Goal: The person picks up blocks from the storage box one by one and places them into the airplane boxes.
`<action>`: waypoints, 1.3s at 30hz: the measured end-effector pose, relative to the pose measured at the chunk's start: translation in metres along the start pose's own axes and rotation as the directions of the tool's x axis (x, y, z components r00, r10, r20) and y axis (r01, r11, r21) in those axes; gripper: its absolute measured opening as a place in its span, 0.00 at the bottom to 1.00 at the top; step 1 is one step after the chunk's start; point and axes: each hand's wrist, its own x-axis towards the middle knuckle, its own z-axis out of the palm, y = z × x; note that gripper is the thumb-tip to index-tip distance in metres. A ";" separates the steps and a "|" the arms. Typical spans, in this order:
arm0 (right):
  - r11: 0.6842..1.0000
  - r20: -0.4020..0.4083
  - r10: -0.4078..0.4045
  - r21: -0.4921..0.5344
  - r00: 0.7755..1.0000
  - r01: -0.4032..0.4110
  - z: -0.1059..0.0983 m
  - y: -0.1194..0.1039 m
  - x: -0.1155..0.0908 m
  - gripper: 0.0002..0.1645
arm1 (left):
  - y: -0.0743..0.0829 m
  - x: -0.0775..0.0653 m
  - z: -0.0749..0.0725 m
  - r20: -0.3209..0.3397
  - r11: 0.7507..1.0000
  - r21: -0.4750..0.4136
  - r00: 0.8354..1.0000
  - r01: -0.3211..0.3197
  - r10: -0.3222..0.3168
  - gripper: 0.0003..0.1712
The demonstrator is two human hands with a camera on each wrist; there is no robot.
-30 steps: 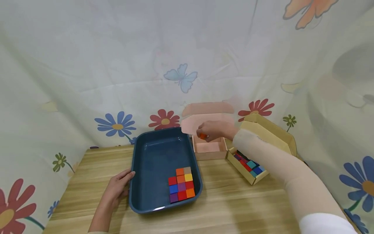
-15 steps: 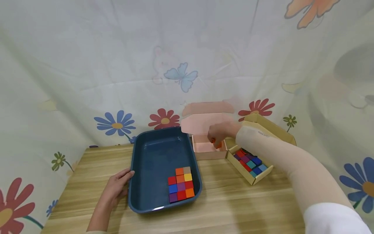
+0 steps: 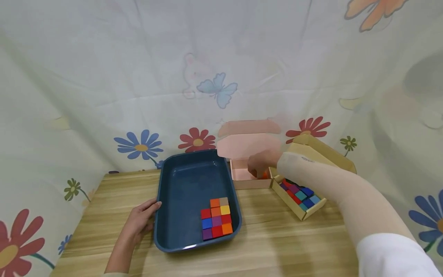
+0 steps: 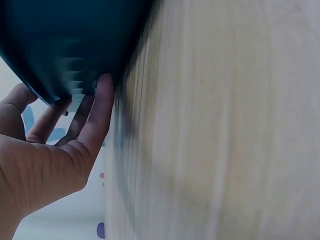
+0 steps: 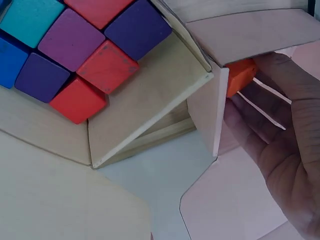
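My right hand (image 3: 260,163) reaches down into the pink cardboard box (image 3: 252,184), near its right end. In the right wrist view an orange block (image 5: 242,76) sits between the thumb and fingertips of that hand, behind the box's side wall. My left hand (image 3: 140,221) lies against the left side of the dark blue tray (image 3: 180,173). Its fairly straight fingers (image 4: 100,107) touch the tray's outer wall, with the thumb up by the rim. Several coloured blocks (image 3: 216,221) stand in close rows in the tray's near right corner.
A tan cardboard box (image 3: 288,202) with its lid up stands right of the pink box, holding several red, purple, blue and teal blocks (image 3: 301,195). A wood-grain table (image 3: 273,234) carries everything. A printed curtain (image 3: 155,96) hangs behind.
My right hand has moved rightward and down from above the pink box into its right end, carrying the orange block. The left hand and the tray have stayed in place.
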 end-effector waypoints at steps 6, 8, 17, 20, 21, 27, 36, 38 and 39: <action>0.996 0.061 0.059 0.064 0.996 -0.063 0.011 0.008 0.010 0.06 | 0.000 0.000 0.001 0.002 1.000 -0.011 1.000 -0.004 0.004 0.39; 0.994 0.072 0.055 0.087 0.996 -0.061 0.017 0.012 0.015 0.08 | 0.000 0.000 0.000 0.002 1.000 -0.012 1.000 -0.003 0.003 0.39; 0.984 0.107 0.013 0.175 0.994 -0.032 0.011 -0.002 0.000 0.08 | 0.001 0.000 0.000 -0.002 1.000 -0.009 1.000 0.005 -0.005 0.40; 0.985 0.085 0.005 0.171 0.996 -0.019 0.011 -0.004 -0.004 0.08 | 0.001 0.000 0.000 0.000 1.000 -0.013 1.000 0.006 -0.006 0.40; 0.987 0.078 -0.008 0.164 0.997 -0.005 0.011 -0.004 -0.005 0.09 | 0.001 0.000 0.000 0.001 1.000 -0.013 1.000 0.006 -0.006 0.40; 0.982 0.062 -0.065 0.181 0.996 0.052 0.012 -0.003 -0.008 0.10 | 0.001 0.001 0.000 -0.004 1.000 -0.002 1.000 0.013 -0.013 0.40; 0.983 0.015 -0.005 0.185 1.000 0.002 0.000 -0.011 -0.009 0.07 | 0.003 0.000 0.000 -0.011 1.000 0.016 1.000 0.013 -0.013 0.42; 0.988 -0.058 0.008 0.153 0.998 0.001 -0.009 -0.014 -0.013 0.10 | 0.003 0.000 0.000 -0.009 1.000 0.022 1.000 0.015 -0.014 0.42; 0.989 -0.099 0.008 0.147 0.995 0.007 -0.015 -0.016 -0.016 0.11 | 0.003 0.000 0.000 -0.006 1.000 0.027 1.000 0.016 -0.016 0.43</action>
